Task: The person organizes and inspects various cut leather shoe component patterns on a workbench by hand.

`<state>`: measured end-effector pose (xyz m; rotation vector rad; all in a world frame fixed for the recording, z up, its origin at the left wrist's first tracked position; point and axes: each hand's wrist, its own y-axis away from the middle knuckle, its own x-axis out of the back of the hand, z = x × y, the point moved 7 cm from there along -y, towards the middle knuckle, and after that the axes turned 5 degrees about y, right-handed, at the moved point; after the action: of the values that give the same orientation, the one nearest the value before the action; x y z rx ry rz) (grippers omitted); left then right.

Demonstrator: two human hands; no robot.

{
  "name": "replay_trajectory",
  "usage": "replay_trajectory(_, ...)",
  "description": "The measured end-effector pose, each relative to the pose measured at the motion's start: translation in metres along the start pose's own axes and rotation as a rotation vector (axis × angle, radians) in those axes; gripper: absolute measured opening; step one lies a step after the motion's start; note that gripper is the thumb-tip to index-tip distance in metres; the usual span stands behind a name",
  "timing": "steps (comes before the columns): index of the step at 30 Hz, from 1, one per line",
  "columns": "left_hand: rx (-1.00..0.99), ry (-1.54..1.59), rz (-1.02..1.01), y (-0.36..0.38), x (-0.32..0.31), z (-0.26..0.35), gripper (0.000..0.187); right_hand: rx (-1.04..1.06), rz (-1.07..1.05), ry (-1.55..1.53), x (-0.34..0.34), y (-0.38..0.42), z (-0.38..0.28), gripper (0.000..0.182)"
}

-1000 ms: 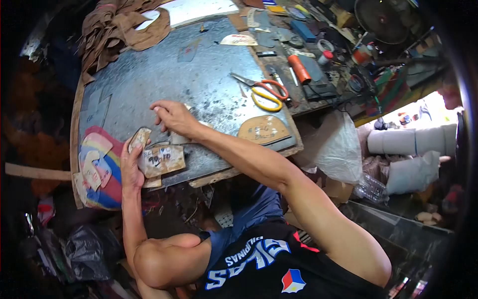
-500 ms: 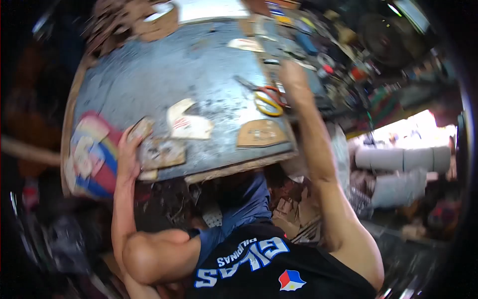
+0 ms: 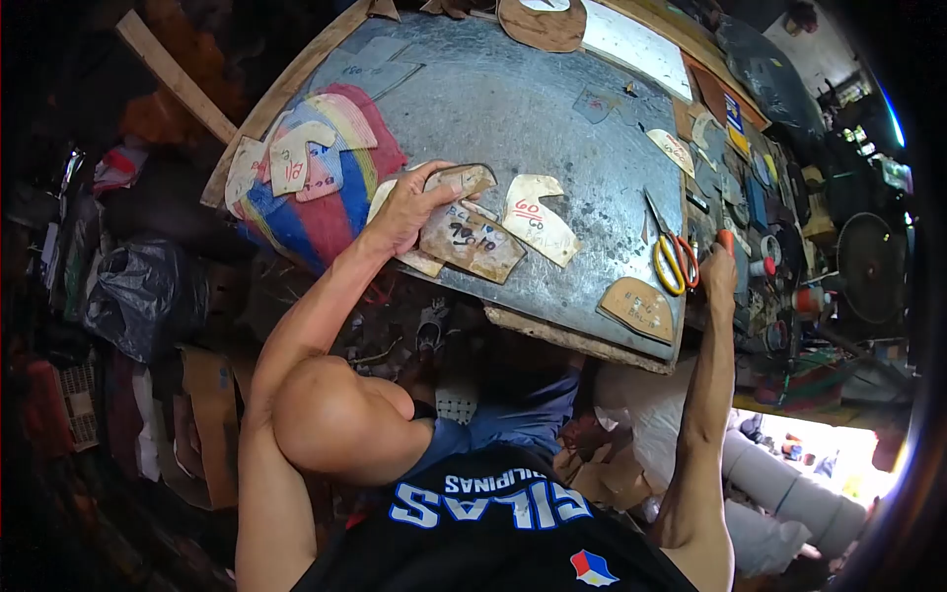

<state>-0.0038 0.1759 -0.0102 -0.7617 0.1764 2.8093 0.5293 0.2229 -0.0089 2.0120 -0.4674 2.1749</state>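
My left hand presses on a stack of brown cardboard pattern pieces with numbers written on them, and its fingers pinch a small piece at the top. The stack lies near the front edge of a worn metal-topped table. My right hand is stretched out to the table's right side. It is closed around an orange cylinder whose tip shows above the fingers, just right of the orange-and-yellow scissors. A loose pattern marked 60 lies between the hands.
A red, blue and yellow sheet with pale patterns on it covers the table's left corner. Another brown pattern lies at the near right edge. Tools and clutter crowd the shelf on the right. A black bag sits on the floor.
My right hand left the pattern marked 60, swung right past the scissors and closed on the orange cylinder. My left hand stayed on the pattern stack. The view has turned.
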Motion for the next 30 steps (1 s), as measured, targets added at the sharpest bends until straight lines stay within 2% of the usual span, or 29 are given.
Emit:
replay_trajectory(5,0.036,0.020,-0.012,-0.002,0.001,-0.002,0.038,0.000,-0.022,0.010,0.004,0.004,-0.002,0.030)
replay_trajectory(7,0.031,0.035,-0.008,-0.003,0.003,-0.003,0.038,0.052,0.135,0.024,0.012,0.006,-0.003,0.030)
replay_trajectory(8,0.029,0.037,-0.021,-0.004,0.004,-0.004,0.039,0.061,0.135,0.024,0.012,0.004,-0.004,0.030)
replay_trajectory(10,0.026,0.040,-0.034,-0.003,0.004,-0.004,0.039,-0.007,-0.038,0.105,0.003,0.003,-0.001,0.028)
replay_trajectory(15,0.011,0.061,-0.040,-0.003,0.003,-0.004,0.041,0.034,0.012,0.122,0.005,-0.001,-0.002,0.028)
replay_trajectory(20,0.023,0.064,-0.040,-0.003,0.005,-0.005,0.041,-0.070,-0.017,0.145,0.013,0.004,-0.002,0.029)
replay_trajectory(24,0.023,0.059,-0.050,-0.003,0.005,-0.005,0.039,-0.070,-0.004,0.194,0.017,0.006,-0.003,0.030)
replay_trajectory(27,0.023,0.084,-0.051,-0.004,0.006,-0.006,0.038,-0.003,-0.006,0.105,0.023,0.007,-0.009,0.029)
replay_trajectory(30,0.048,0.053,-0.048,-0.002,0.004,-0.005,0.038,0.052,0.111,0.143,0.017,0.005,-0.005,0.029)
